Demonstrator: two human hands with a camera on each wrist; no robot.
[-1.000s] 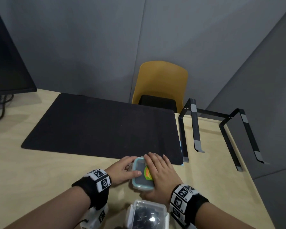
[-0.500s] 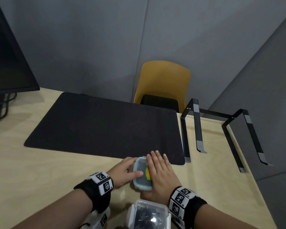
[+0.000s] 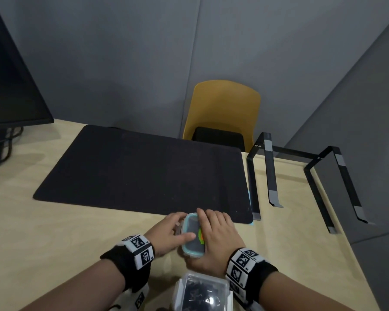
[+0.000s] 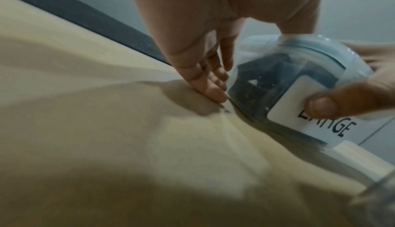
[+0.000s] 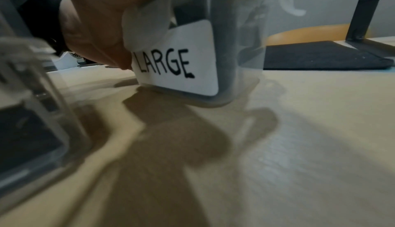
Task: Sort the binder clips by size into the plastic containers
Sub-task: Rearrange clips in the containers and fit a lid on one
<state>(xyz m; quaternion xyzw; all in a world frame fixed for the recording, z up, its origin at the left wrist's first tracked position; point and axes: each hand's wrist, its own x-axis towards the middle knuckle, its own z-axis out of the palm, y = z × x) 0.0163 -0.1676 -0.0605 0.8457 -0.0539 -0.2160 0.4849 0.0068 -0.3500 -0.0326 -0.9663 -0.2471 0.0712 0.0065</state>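
Observation:
A small clear container (image 3: 190, 228) with a teal-rimmed lid stands on the wooden table just before the black mat. Its near wall carries a white label reading LARGE (image 5: 177, 58), and dark clips show through the wall (image 4: 278, 72). My left hand (image 3: 166, 232) grips its left side, fingers down along the wall (image 4: 203, 78) and thumb lying across the lid. My right hand (image 3: 218, 234) lies over the lid's right half, its thumb (image 4: 320, 107) pressed on the label. A second clear container (image 3: 202, 290) holding black binder clips sits nearer me, between my wrists.
The black mat (image 3: 144, 171) covers the table's middle. A black metal stand (image 3: 270, 176) sits at the right, near the table's right edge. A dark monitor (image 3: 9, 86) is at the far left, a yellow chair (image 3: 222, 113) behind the table.
Both hands have stayed on the lidded container, which has barely moved. My right hand has shifted slightly right, so more of the lid shows.

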